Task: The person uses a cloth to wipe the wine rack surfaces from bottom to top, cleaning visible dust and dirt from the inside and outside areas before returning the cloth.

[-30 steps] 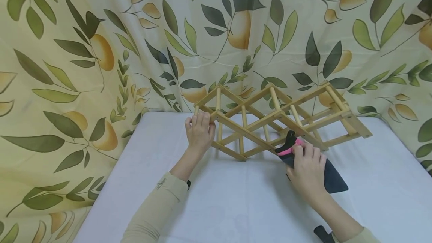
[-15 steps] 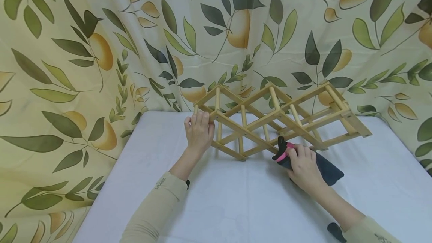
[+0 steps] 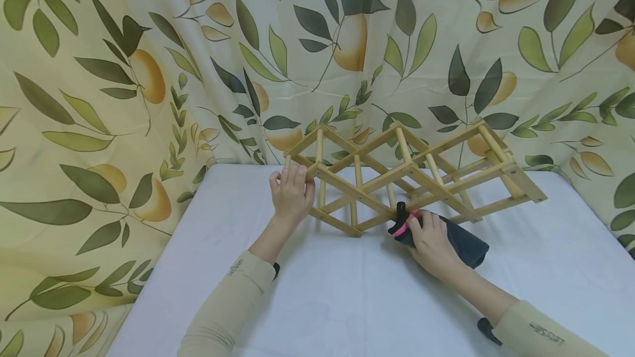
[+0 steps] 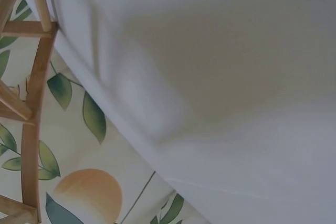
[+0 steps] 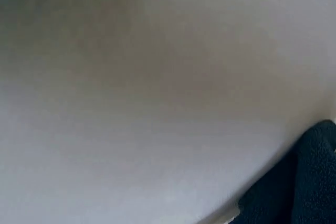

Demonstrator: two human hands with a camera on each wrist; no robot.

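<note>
A wooden lattice rack [image 3: 363, 196], made of crossed slats joined by round dowels, stands on the table in the head view. My left hand [image 3: 291, 194] grips its left end, fingers over the end bar. My right hand [image 3: 431, 242] pinches a dark navy cloth piece [image 3: 467, 242] with a pink band and a black end, held at the rack's lower front slat. Its exact kind cannot be told. In the right wrist view, fuzzy dark fabric [image 5: 315, 179] fills the lower right corner. Rack slats [image 4: 31, 150] run down the left wrist view's left side; neither hand shows in the wrist views.
A white cloth covers the table [image 3: 342, 302]. Behind and to the left hangs a curtain [image 3: 198, 98] with leaf and fruit prints, close behind the rack. A black strap [image 3: 488, 330] sits at the right sleeve's cuff.
My right hand has slid left along the rack's lower front with the navy cloth piece. The left hand keeps its hold and the rack stays in place.
</note>
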